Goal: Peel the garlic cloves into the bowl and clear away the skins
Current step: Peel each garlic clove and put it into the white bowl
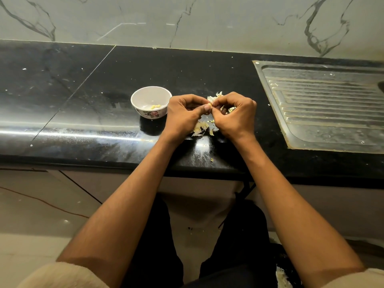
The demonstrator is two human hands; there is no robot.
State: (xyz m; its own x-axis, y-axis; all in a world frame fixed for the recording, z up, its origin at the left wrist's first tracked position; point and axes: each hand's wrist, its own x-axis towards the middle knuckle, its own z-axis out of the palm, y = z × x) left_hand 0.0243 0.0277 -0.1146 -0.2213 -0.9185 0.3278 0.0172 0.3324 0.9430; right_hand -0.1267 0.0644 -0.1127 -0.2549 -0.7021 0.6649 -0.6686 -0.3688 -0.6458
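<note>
Black counter: a glossy dark stone counter (87,84) runs left to right, with a rounded near edge and pale specks scattered over it.
Wall: grey-veined marble wall (187,19) stands behind the counter's far edge.
Drainboard: a ribbed steel drainboard (324,104) is set into the counter at right, well apart from the hands.
Bowl: a small white bowl (151,101) with a flower print on its near side stands on the counter, just left of the left hand; a few yellowish peeled cloves (155,106) lie at its bottom.
Left hand: the left hand (182,115) is curled, thumb and fingertips pinching a clove (210,104) where the two hands meet.
Right hand: the right hand (236,115) is curled too, its thumb and forefinger pinching the same clove from the right; the clove is mostly hidden, only a small pale bit shows between the fingertips.
Skins: papery pale skins (199,128) lie on the counter under and just near of the hands, with more (215,96) showing at the far side between them; one scrap (212,160) lies alone nearer the counter's edge.
Forearms: both are bare, with cream sleeves (62,275) pushed up at the bottom corners.
Floor: pale tiles below, dark trousers between the arms.
</note>
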